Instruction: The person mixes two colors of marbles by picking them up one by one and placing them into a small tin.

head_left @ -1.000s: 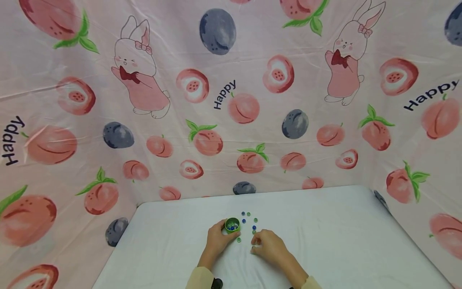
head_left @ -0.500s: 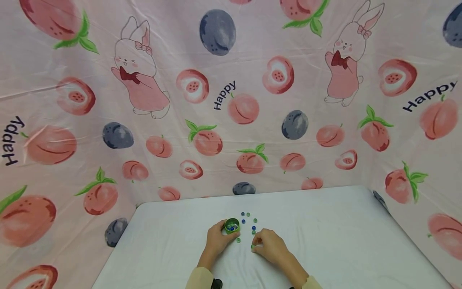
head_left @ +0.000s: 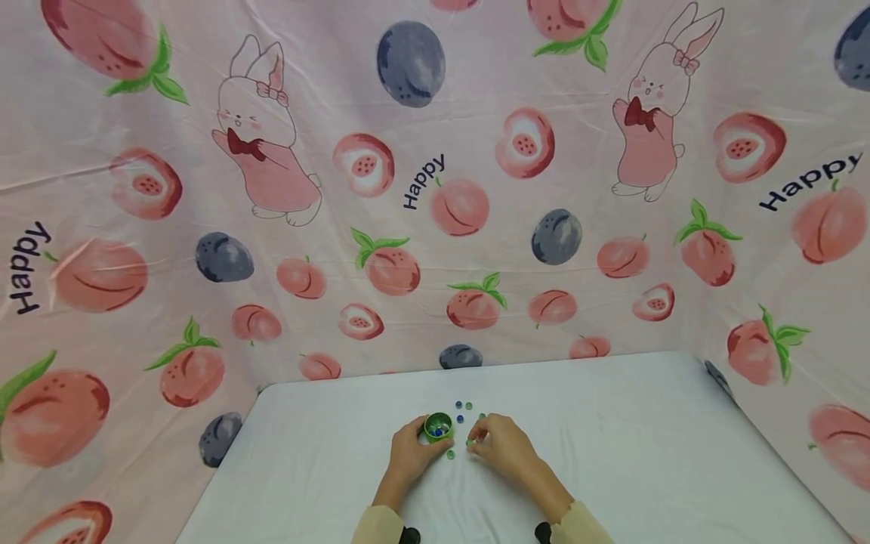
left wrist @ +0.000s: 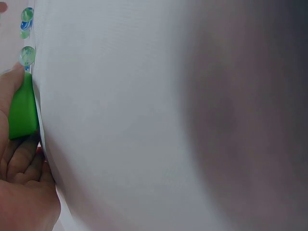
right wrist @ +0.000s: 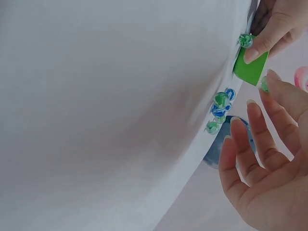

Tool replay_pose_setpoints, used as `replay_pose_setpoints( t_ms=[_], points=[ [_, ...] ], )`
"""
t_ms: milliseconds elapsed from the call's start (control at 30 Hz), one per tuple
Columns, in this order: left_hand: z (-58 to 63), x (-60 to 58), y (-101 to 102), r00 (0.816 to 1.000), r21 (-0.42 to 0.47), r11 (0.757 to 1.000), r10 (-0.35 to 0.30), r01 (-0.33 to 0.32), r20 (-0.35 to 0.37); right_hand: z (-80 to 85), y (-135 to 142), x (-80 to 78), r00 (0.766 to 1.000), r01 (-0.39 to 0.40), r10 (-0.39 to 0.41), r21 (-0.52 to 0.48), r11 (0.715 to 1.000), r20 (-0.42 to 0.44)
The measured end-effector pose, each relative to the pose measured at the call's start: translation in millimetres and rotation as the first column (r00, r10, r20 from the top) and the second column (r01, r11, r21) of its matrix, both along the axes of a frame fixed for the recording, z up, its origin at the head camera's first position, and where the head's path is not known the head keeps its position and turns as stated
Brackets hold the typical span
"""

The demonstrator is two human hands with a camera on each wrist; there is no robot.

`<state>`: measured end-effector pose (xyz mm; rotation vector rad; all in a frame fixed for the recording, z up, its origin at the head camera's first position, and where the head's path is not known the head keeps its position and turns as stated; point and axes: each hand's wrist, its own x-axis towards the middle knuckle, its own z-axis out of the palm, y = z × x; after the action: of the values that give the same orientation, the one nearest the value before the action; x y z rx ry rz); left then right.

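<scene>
white table (head_left: 292,461) runs wide to the left of the left hand (head_left: 410,453), which is curled round the green cup (left wrist: 23,110), thumb on its wall. the cup stands upright, marbles (head_left: 439,432) inside; a loose marble (head_left: 451,455) lies just beside that thumb. blue marbles (head_left: 460,418) sit farther back. the right hand (head_left: 501,444), apart from the left, pinches a green marble (right wrist: 264,84) near the cup, other fingers loosely spread. more table stretches right; its back edge (head_left: 381,375) lies well beyond both hands.

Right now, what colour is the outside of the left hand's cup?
The cup is bright green outside, clearest in the right wrist view.
</scene>
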<state>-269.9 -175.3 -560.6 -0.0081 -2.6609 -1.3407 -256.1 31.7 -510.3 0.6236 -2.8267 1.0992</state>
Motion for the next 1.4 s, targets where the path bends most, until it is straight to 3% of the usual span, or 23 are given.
replay_pose_setpoints(
  t_ms=[267, 600, 833, 1400],
  points=[
    [0.3, 0.0, -0.2, 1.000, 0.002, 1.000, -0.011, 0.011, -0.011, 1.5, -10.8, -10.8, 0.999, -0.016, 0.016, -0.012, 1.000, -0.031],
    [-3.5, 0.2, -3.5, 0.998, 0.000, 0.999, -0.035, 0.036, -0.049, 2.8, -25.4, -25.7, 1.000, -0.024, 0.023, -0.058, 0.998, -0.016],
    [-2.4, 0.5, -3.1, 0.999, 0.006, 0.999, -0.036, 0.037, -0.037, -2.1, -31.9, -33.1, 1.000, -0.013, 0.013, -0.063, 0.998, 0.004],
    [-3.7, -0.9, -2.3, 1.000, 0.003, 1.000, -0.024, 0.024, -0.009, -8.6, -34.8, -32.6, 0.999, 0.015, -0.013, -0.073, 0.997, 0.038]
  ],
)
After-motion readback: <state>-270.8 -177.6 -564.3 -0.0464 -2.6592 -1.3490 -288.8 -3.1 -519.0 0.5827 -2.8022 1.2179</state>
